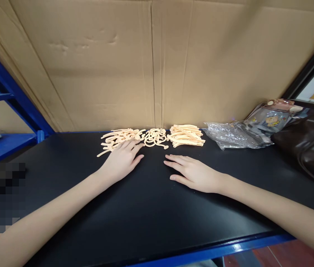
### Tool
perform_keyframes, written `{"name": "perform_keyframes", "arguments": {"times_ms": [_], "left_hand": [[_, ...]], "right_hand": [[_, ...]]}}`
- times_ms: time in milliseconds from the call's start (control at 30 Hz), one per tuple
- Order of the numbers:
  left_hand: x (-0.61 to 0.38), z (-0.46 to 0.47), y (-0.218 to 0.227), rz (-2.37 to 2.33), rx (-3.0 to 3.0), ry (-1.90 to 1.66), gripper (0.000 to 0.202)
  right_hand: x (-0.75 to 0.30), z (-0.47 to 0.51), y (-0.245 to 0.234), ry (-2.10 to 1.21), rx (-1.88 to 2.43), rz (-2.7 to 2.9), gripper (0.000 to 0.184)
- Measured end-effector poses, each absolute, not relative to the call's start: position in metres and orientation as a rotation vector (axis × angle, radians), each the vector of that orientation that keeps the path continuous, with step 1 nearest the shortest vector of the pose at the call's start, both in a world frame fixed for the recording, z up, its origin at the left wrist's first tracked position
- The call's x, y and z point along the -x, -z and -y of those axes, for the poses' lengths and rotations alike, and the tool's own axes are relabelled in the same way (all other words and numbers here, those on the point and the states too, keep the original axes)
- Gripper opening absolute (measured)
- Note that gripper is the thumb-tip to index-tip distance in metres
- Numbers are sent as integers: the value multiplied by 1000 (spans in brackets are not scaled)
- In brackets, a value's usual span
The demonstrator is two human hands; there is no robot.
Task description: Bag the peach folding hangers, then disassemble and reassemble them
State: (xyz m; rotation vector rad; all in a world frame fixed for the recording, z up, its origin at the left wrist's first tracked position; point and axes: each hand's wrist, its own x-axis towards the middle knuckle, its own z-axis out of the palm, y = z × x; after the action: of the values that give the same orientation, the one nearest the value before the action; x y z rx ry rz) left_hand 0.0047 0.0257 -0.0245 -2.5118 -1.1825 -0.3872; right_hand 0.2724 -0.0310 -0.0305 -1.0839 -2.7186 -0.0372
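My left hand (123, 160) lies flat and open on the black table top (151, 215), its fingertips touching the near edge of a loose pile of pale peach curved plastic strips (119, 138). My right hand (194, 172) rests flat and open on the table, fingers pointing left, holding nothing. Beyond the hands lie two more groups of the same peach parts: a cluster of small hooked rings (156, 137) in the middle and a neat stack of curved strips (186, 135) on the right.
A cardboard wall (157, 63) closes the back. Crinkled clear plastic bags (233, 135) and a packaged item (272, 116) lie at the right, next to a dark brown bag (310, 144). Blue shelf framing (9, 92) stands left; the blue table edge (229, 249) runs along the front.
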Motion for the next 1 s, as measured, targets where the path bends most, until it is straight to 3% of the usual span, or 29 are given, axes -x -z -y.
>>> {"name": "perform_keyframes", "arguments": {"times_ms": [633,1000], "left_hand": [[-15,-16,27,870,2324,190,30],[-40,31,25,731,2343,340,29]], "right_hand": [[-272,31,31,86,1056,2725,52],[-272,30,32,63,1032,2698,52]]}}
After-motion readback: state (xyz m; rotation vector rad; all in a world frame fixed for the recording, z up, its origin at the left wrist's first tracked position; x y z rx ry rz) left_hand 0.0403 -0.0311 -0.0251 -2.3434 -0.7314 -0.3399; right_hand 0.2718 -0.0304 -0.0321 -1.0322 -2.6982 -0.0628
